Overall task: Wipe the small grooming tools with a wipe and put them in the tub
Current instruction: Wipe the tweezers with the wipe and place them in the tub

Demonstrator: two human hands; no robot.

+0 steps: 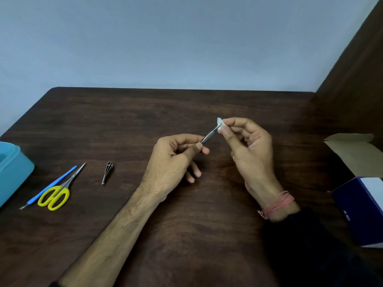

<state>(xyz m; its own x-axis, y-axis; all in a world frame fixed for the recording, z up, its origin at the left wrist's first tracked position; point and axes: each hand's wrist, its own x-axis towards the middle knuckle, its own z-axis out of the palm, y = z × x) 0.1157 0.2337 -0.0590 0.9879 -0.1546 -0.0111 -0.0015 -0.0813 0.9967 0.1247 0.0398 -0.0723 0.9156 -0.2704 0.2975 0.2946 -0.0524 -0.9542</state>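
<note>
i'm pinching the tweezers [209, 134] in my left hand [176, 154] over the worktop's [145, 112] middle, my right hand [248, 141] pinching the wipe [220, 123] around their tip; i'm wanting firm strokes before reaching the tub [14, 168] at the left edge.

Dim, even indoor light; the dark brown wooden counter [186, 235] shows faint sheen and soft shadows. Wide-angle bending curves the edges; detail is slightly soft throughout.

1. dark wood-grain table [186, 104], rounded far-left corner, fills lower view.
2. plain pale blue-grey wall [165, 38] behind it.
3. dark brown panel [356, 65] at right.
4. light soft, even.
</note>
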